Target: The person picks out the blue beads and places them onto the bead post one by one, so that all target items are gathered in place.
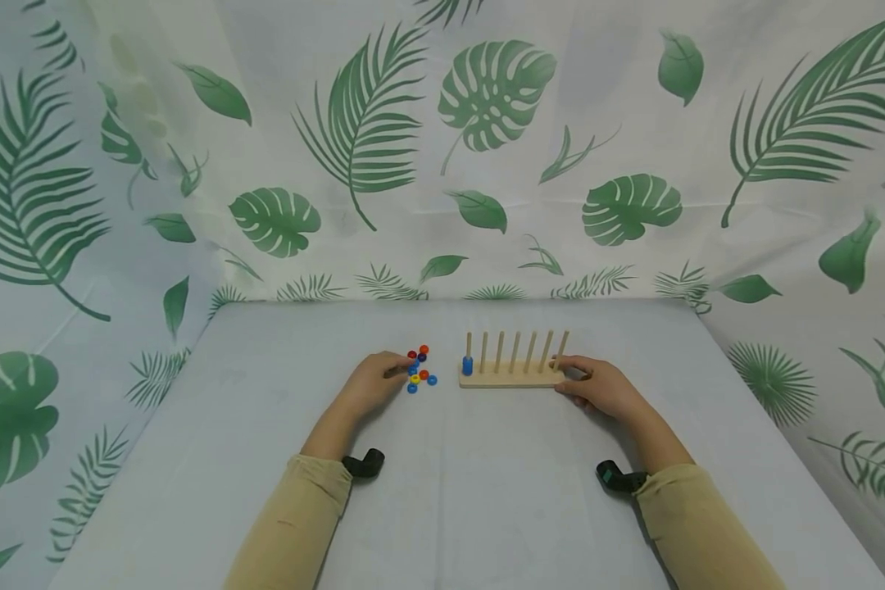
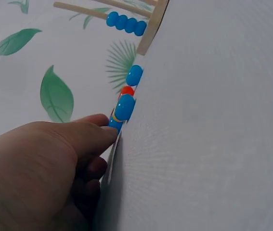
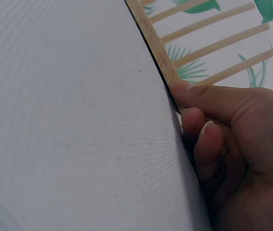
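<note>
A wooden peg rack stands upright on the table, with a row of thin pegs. Several blue beads are stacked on its leftmost peg; the other pegs carry none. My right hand grips the rack's right end, thumb on the near side of the base in the right wrist view. To the left of the rack lies a loose group of beads, among them an orange-red bead, a yellow bead and a blue bead. My left hand pinches a blue bead between thumb and forefinger at the group's left side.
A white cloth covers the table. Leaf-printed curtain hangs behind the table and at both sides. Each wrist wears a black camera mount, the left mount and the right mount.
</note>
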### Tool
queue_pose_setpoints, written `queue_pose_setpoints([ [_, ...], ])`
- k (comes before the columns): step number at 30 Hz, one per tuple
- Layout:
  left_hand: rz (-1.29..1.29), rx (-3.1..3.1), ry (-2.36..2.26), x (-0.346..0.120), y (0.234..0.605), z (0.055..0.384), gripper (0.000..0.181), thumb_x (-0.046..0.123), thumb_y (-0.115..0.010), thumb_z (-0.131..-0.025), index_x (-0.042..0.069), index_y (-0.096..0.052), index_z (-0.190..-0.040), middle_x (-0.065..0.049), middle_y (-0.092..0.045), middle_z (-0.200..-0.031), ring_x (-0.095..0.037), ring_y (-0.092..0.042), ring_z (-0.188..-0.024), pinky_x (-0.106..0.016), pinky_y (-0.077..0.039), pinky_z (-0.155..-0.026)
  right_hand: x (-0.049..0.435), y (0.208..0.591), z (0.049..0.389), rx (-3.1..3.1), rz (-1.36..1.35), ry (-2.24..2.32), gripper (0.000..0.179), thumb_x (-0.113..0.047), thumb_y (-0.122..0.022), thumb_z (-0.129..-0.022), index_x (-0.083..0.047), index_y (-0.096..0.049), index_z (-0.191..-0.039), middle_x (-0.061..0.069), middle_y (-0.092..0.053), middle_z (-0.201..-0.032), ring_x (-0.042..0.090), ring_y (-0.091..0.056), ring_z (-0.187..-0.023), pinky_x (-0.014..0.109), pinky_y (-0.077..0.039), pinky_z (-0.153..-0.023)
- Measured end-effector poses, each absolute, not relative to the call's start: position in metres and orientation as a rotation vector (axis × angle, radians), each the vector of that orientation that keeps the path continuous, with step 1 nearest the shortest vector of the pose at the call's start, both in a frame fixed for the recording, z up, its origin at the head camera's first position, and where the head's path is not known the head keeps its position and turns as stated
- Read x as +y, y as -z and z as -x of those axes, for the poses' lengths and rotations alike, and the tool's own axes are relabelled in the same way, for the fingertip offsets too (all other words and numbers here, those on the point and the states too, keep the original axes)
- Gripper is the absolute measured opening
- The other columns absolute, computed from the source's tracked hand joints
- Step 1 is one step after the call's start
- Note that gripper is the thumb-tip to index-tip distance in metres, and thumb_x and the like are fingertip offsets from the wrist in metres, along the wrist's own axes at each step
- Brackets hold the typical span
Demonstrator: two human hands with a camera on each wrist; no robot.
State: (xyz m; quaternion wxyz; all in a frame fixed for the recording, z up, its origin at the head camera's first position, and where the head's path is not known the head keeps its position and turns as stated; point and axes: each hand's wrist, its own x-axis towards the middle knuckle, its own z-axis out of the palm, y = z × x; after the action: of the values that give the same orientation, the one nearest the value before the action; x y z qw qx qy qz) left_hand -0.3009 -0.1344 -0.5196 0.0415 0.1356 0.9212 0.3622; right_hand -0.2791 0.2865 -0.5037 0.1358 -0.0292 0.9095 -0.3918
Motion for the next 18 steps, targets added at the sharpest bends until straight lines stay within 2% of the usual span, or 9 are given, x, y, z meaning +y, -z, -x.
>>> queue_pose_setpoints([
  [18, -0.494, 2.891, -1.061, -0.1327, 0.5236, 0.2995, 0.024, 0.022, -0.07, -0.093, 0.02, -0.072, -0.117, -0.002, -0.067, -0.124, -0.024, -0.058, -0.121, -0.043, -0.045, -0.106, 0.2857, 0.5024, 0.2782, 2.654, 0.101, 1.12, 0.06, -0.031, -0.07, -0.092, -0.013, -0.05, -0.145, 0.004, -0.063, -0.068, 0.018, -0.057, -0.062, 0.032, -0.048, -0.056],
])
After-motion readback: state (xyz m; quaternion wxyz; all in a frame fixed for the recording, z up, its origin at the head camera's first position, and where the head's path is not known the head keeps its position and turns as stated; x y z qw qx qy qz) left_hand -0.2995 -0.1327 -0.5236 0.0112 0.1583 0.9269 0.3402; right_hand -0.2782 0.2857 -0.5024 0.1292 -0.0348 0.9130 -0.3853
